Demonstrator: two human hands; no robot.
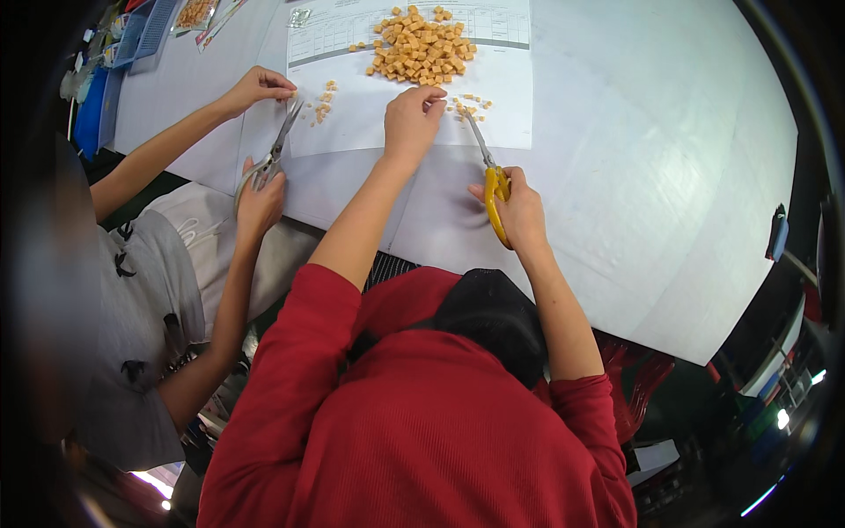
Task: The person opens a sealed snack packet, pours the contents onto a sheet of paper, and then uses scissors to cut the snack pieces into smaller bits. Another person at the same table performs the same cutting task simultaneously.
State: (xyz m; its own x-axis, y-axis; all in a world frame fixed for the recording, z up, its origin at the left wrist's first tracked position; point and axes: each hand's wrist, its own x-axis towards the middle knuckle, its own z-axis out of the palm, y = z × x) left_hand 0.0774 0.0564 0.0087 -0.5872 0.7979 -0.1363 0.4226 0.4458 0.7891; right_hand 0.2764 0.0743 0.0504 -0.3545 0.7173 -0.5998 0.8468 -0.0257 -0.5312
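My right hand (521, 211) grips yellow-handled scissors (497, 201) by the loops, their blades pointing away from me toward small orange bits (475, 104) on a white paper sheet (506, 75). Just left of the blade tips, my left hand (414, 121) is closed in a pinch, and what lies between its fingertips is too small to make out. Beyond it sits a heap of small orange cubes (422, 46) on the same sheet.
At my left a co-worker's hand (262, 198) holds silver scissors (280, 141), the other hand (260, 88) pinching close to the tips. Cut bits (324, 104) lie beside them. Blue baskets (141, 35) stand far left. A red chair (629, 387) is at the table's near edge.
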